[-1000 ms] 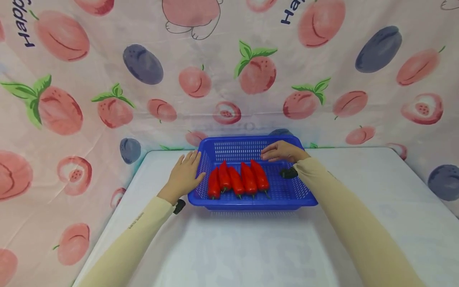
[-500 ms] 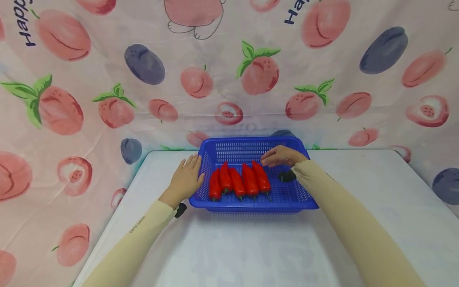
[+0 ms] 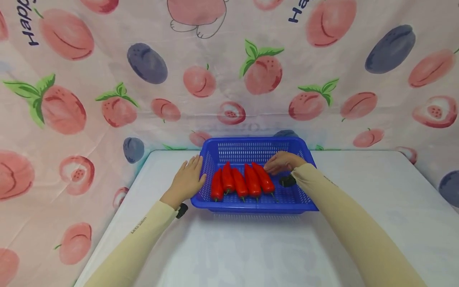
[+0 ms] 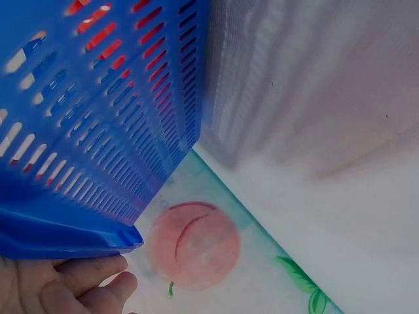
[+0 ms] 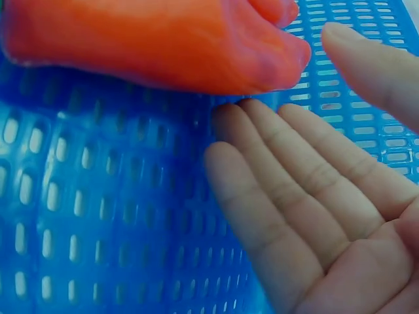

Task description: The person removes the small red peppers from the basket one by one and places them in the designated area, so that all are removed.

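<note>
Several red peppers lie side by side in a blue perforated basket (image 3: pixel 251 205), their green stems toward the near side. My left hand (image 3: pixel 183 181) rests at the basket's left rim with its fingers straight; in the left wrist view part of that hand (image 4: pixel 88 284) shows against the rim. Inside the basket, my right hand (image 3: pixel 282 162) is beside the rightmost pepper (image 3: pixel 264 180). Up close in the right wrist view, the fingers (image 5: pixel 308 163) are extended below the pepper (image 5: pixel 150 46), with the thumb apart. Whether the fingertips touch it I cannot tell.
The basket stands on a white-covered table (image 3: pixel 233 251). A fruit-patterned cloth (image 3: pixel 201 44) hangs behind and at the left. Dark wrist devices (image 3: pixel 181 210) sit at both sleeves. Bare basket floor shows right of the peppers.
My right hand has lowered into the basket, closer to the rightmost pepper, which seems slightly more tilted. My left hand stays at the left rim. The head view has shifted a little.
</note>
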`<state>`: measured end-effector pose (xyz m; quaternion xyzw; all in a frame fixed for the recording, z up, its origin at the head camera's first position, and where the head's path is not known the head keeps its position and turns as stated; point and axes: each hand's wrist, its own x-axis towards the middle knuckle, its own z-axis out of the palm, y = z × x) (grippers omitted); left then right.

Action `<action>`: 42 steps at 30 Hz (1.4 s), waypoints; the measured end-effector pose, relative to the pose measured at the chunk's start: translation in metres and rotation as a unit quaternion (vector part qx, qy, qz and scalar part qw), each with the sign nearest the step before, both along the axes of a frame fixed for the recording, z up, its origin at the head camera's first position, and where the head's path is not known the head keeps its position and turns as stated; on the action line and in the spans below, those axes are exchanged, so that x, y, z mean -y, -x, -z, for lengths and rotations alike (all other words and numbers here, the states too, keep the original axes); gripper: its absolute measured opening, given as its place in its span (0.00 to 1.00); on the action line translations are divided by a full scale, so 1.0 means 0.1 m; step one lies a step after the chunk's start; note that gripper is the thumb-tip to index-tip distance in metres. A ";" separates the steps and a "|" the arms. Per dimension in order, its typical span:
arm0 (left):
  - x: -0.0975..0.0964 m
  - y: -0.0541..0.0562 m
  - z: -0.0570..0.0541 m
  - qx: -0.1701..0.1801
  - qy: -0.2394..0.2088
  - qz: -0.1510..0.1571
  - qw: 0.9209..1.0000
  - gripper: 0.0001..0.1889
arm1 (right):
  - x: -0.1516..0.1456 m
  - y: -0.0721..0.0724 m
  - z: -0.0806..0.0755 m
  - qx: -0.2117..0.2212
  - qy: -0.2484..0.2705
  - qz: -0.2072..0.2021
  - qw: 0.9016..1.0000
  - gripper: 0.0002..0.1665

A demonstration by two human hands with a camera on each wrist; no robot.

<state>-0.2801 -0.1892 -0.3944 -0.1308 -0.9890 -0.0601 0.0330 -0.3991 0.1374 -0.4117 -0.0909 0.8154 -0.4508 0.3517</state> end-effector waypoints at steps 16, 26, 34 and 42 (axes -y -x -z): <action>-0.01 0.00 -0.02 0.008 0.001 -0.005 1.000 0.34 | 0.04 -0.02 0.06 0.029 -0.036 0.010 0.999 0.23; -0.01 -0.01 -0.02 0.004 0.000 -0.003 1.000 0.34 | 0.04 -0.03 0.07 0.027 -0.025 0.021 0.999 0.25; -0.02 0.00 -0.03 0.005 -0.003 -0.002 1.000 0.34 | 0.05 -0.04 0.06 0.038 -0.017 0.012 0.999 0.26; -0.01 0.00 0.00 0.000 -0.003 0.001 1.000 0.34 | 0.06 -0.06 0.10 0.048 0.003 0.023 0.999 0.28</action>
